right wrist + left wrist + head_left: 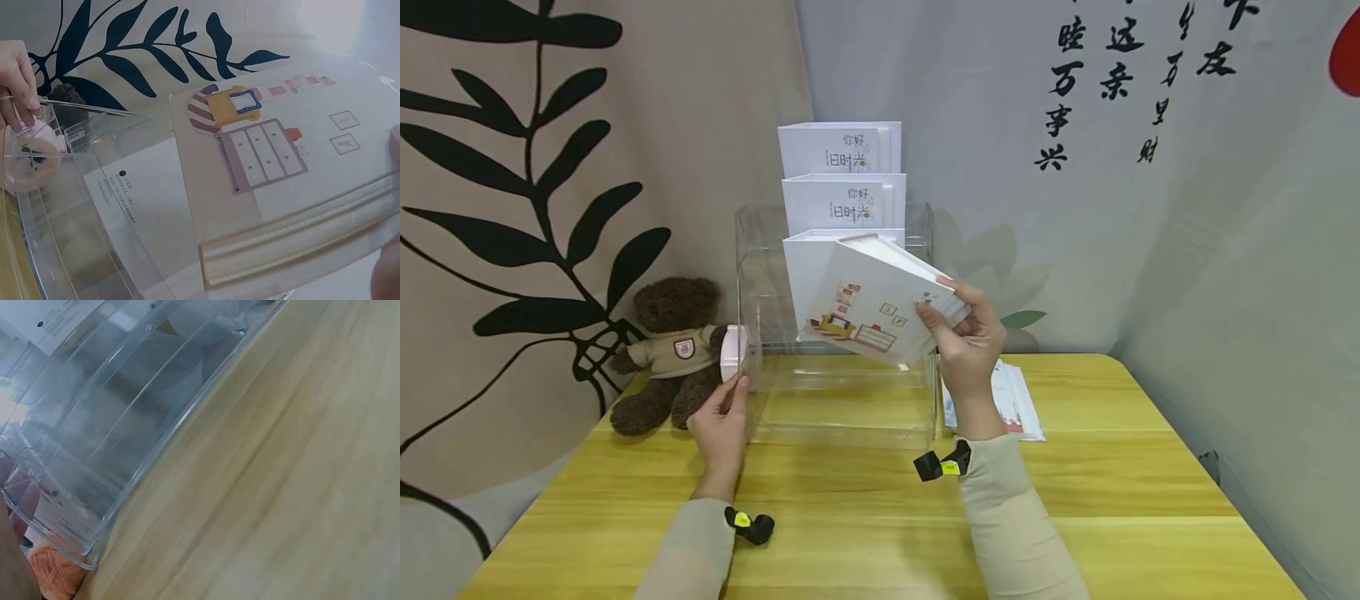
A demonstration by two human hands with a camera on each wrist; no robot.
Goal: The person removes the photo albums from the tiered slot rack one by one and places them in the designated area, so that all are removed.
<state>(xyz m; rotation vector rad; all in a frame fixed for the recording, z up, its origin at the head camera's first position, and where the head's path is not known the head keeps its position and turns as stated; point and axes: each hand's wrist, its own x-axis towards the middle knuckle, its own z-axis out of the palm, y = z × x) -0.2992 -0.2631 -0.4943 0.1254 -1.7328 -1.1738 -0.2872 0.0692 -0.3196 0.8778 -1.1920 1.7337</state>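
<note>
Right hand (967,343) hides book (872,308) corner

Teddy bear (670,350) sits left of rack (835,392); papers (1018,400) lie right.

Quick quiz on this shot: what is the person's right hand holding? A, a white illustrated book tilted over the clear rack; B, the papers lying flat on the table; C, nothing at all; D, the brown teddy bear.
A: the right hand grips the white illustrated book by its edge, tilted in front of the clear rack, while the teddy bear sits untouched to the left.
</note>
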